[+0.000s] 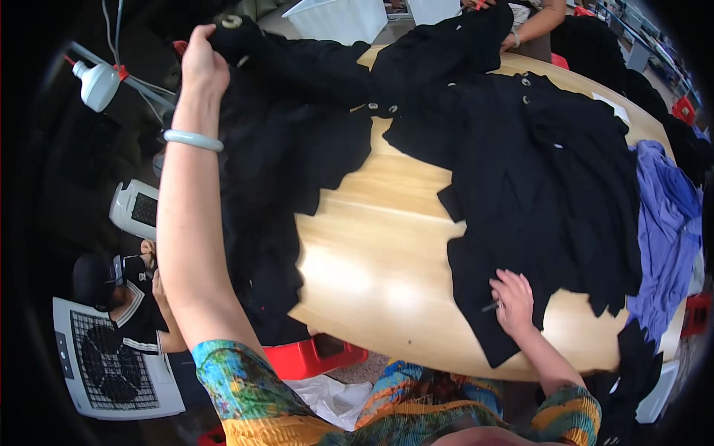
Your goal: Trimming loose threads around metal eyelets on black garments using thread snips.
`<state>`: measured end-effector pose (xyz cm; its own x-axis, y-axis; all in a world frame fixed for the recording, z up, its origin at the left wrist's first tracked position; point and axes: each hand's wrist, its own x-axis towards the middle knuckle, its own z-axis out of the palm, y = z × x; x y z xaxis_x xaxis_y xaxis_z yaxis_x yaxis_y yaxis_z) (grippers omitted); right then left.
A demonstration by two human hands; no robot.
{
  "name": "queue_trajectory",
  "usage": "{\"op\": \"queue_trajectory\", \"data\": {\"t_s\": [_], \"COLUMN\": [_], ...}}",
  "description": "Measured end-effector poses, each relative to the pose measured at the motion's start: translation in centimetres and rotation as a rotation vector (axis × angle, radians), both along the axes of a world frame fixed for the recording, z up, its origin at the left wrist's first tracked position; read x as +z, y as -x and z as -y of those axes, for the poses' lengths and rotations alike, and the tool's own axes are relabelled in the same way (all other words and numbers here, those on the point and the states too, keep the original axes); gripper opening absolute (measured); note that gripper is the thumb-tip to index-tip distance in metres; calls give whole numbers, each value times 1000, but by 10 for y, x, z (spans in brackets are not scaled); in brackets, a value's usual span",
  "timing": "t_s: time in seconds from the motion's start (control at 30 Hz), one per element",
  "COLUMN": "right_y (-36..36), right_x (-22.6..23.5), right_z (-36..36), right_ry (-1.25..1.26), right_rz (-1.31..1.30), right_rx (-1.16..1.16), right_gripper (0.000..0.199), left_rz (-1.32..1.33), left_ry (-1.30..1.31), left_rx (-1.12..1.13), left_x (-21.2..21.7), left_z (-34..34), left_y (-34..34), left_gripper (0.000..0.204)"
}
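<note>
"Head view: where's the black cloth (535, 171)?"
"Spread over the worktop (379, 275); the left hand (204, 65) has fingers clamped on its far-left end."
"Right hand (513, 303)?"
"Near right, with a thin tool (489, 306), mostly hidden; can't tell how the fingers close."

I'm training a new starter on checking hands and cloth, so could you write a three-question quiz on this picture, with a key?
1. Which of the wearer's hands grips black cloth at the upper left?
2. True or false: purple cloth lies at the right side of the table.
3. The right hand is over: a) purple cloth, b) black cloth, c) bare wood.

Key: 1. The left hand. 2. True. 3. b.
</note>
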<state>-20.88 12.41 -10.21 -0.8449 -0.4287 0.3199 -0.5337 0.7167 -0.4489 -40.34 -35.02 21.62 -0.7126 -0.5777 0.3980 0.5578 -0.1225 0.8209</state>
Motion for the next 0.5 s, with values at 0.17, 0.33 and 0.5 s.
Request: {"op": "queue_trajectory", "data": {"t_s": [0.17,0.33,0.5], "right_y": [-2,1,-3], "right_x": [-8,-15,-13], "right_z": [6,2,10], "right_ry": [82,92,123], "right_rz": [-114,-199,-265], "right_rx": [46,18,21], "right_gripper": [31,33,32], "left_rz": [0,-454,-318], "left_ry": [111,55,171], "left_rx": [-163,-139,-512], "left_x": [101,138,179], "left_z": [-3,-83,-82], "left_y": [-108,-191,-224], "left_gripper": [32,18,15]}}
